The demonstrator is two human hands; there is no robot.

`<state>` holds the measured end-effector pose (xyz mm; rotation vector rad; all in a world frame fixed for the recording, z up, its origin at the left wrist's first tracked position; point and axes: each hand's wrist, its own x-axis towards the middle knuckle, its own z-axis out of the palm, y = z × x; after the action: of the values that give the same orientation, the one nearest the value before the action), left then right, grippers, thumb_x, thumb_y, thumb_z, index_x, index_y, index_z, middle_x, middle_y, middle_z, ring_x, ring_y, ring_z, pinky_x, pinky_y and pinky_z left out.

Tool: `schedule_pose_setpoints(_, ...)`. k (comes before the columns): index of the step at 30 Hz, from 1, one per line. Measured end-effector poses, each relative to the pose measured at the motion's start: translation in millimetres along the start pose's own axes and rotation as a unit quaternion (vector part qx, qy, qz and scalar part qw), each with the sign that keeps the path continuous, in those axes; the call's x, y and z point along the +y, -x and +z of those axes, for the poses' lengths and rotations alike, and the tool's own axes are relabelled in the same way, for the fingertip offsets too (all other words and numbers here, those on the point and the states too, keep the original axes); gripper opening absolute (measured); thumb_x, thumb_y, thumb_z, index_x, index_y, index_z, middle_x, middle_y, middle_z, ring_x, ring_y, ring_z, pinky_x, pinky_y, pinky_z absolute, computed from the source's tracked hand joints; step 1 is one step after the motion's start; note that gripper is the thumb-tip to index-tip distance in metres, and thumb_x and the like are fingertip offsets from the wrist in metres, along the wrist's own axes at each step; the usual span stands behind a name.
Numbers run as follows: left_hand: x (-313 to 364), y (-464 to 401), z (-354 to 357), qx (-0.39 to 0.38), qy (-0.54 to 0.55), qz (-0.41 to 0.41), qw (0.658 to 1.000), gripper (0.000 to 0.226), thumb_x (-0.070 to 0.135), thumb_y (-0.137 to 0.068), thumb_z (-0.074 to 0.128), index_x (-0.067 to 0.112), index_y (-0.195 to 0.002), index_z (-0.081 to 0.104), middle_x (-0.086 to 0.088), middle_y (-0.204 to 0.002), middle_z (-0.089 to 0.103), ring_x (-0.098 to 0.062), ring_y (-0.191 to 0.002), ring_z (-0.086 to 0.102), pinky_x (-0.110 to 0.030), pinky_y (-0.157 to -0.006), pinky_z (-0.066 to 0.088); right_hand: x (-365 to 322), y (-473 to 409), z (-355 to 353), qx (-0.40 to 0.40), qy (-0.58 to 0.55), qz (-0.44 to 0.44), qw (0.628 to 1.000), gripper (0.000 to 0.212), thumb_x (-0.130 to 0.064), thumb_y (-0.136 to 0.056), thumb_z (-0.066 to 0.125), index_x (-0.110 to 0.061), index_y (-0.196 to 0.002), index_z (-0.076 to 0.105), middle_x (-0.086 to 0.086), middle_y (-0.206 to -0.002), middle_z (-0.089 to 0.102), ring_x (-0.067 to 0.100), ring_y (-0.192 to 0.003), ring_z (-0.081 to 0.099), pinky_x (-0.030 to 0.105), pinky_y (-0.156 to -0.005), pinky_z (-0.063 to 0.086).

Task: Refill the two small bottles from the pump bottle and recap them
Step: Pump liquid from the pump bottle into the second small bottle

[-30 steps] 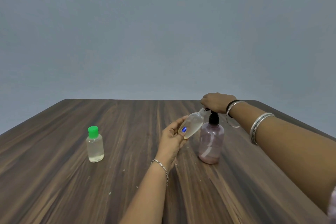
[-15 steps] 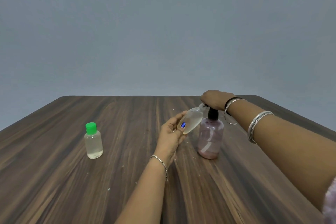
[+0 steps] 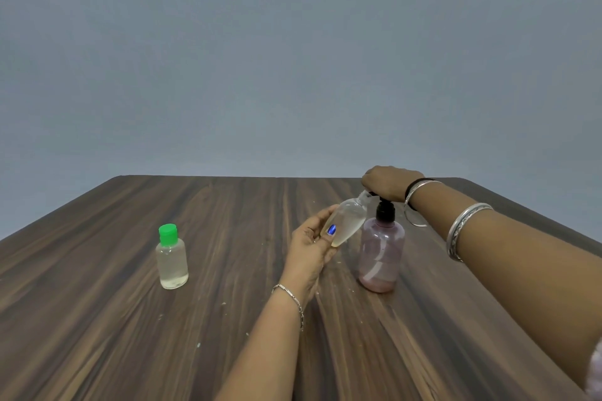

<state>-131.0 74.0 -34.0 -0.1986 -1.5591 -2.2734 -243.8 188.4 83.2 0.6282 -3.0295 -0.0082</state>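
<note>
The left hand point(image 3: 311, 246) grips an uncapped small bottle point(image 3: 345, 221), tilted with its mouth at the pump bottle point(image 3: 381, 257) spout. The right hand point(image 3: 386, 182) curls over the pump head. A green-capped bottle point(image 3: 171, 259) stands on the table point(image 3: 97, 319) at nine o'clock of the left hand, well apart.

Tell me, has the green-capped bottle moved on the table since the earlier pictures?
No. The green-capped bottle stands on the same wood grain streaks of the table, equally far from the pump bottle; only the camera shifted slightly.
</note>
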Motion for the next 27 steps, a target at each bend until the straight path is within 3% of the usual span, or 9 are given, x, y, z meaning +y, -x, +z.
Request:
schedule_pose_setpoints(2, -1.0, -0.1, -0.6, 0.002, -0.007, -0.004, 1.000, 0.033, -0.001, -0.091, 0.049, 0.025, -0.105, 0.063, 0.009, -0.109, 0.068, -0.011, -0.106, 0.062, -0.022, -0.083, 0.053, -1.2, 2.0, 2.9, -0.002, 0.009, -0.007, 1.000, 0.033, -0.005, -0.092, 0.036, -0.016, -0.061, 0.030, 0.000, -0.068, 0.034, 0.021, -0.069, 0.037, 0.032, -0.069, 0.031)
schedule_pose_setpoints(6, -1.3, -0.2, 0.3, 0.000, -0.011, -0.003, 1.000, 0.032, -0.001, -0.091, 0.049, 0.025, -0.104, 0.063, 0.009, -0.107, 0.067, -0.011, -0.105, 0.061, -0.020, -0.080, 0.053, -1.0, 6.9, 5.3, -0.007, -0.007, -0.003, 1.000, 0.035, 0.000, -0.085, 0.039, -0.014, -0.059, 0.021, 0.001, -0.065, 0.027, 0.016, -0.056, 0.021, 0.025, -0.056, 0.019)
schedule_pose_setpoints(8, -0.3, 1.4, 1.6, -0.002, -0.004, -0.005, 1.000, 0.031, -0.001, -0.091, 0.049, 0.022, -0.106, 0.062, 0.008, -0.107, 0.067, -0.010, -0.101, 0.062, -0.019, -0.077, 0.054, 2.1, 3.7, 4.0, -0.015, -0.007, -0.017, 1.000, 0.034, -0.005, -0.087, 0.039, -0.015, -0.059, 0.023, 0.001, -0.065, 0.029, 0.016, -0.057, 0.022, 0.027, -0.058, 0.022)
schedule_pose_setpoints(11, 0.6, 1.4, 1.7, -0.001, 0.000, -0.005, 1.000, 0.031, -0.001, -0.091, 0.050, 0.015, -0.115, 0.060, 0.000, -0.110, 0.066, -0.003, -0.080, 0.064, -0.013, -0.062, 0.051, 5.5, 1.4, -0.8, -0.006, -0.020, -0.030, 0.999, 0.029, -0.017, -0.089, 0.034, -0.018, -0.060, 0.031, 0.000, -0.069, 0.039, 0.017, -0.062, 0.032, 0.034, -0.070, 0.029)
schedule_pose_setpoints(15, 0.9, -1.5, 1.4, 0.003, 0.006, -0.003, 1.000, 0.031, -0.001, -0.090, 0.051, 0.016, -0.115, 0.060, 0.004, -0.111, 0.066, -0.012, -0.105, 0.062, -0.019, -0.078, 0.054, 1.5, -0.1, -2.4, 0.002, -0.030, -0.034, 0.999, 0.031, -0.011, -0.091, 0.034, -0.015, -0.060, 0.031, 0.001, -0.069, 0.037, 0.020, -0.066, 0.034, 0.032, -0.069, 0.029)
schedule_pose_setpoints(20, 0.7, 1.3, 1.3, -0.001, 0.005, -0.004, 1.000, 0.030, -0.002, -0.090, 0.050, 0.018, -0.109, 0.062, 0.007, -0.104, 0.068, -0.001, -0.081, 0.064, -0.012, -0.060, 0.050, -0.3, 4.2, 2.1, -0.009, 0.012, -0.020, 1.000, 0.033, -0.004, -0.089, 0.039, -0.013, -0.059, 0.028, 0.001, -0.065, 0.033, 0.014, -0.055, 0.025, 0.024, -0.055, 0.021)
schedule_pose_setpoints(24, 0.9, 0.9, 2.4, 0.000, -0.008, -0.001, 1.000, 0.030, 0.000, -0.091, 0.050, 0.022, -0.107, 0.063, 0.010, -0.103, 0.068, -0.006, -0.091, 0.063, -0.015, -0.065, 0.052, 1.8, 0.9, 5.9, -0.008, -0.006, -0.016, 1.000, 0.030, -0.007, -0.089, 0.036, -0.016, -0.061, 0.030, 0.000, -0.067, 0.036, 0.014, -0.057, 0.029, 0.029, -0.064, 0.028)
schedule_pose_setpoints(27, 1.1, 2.9, 2.4, 0.006, -0.006, -0.002, 1.000, 0.032, -0.001, -0.091, 0.050, 0.025, -0.103, 0.064, 0.010, -0.104, 0.069, -0.010, -0.097, 0.063, -0.015, -0.066, 0.052, -1.1, 3.1, 2.9, -0.002, -0.025, -0.024, 0.999, 0.033, -0.005, -0.092, 0.036, -0.014, -0.061, 0.026, 0.001, -0.067, 0.033, 0.018, -0.062, 0.030, 0.026, -0.059, 0.026)
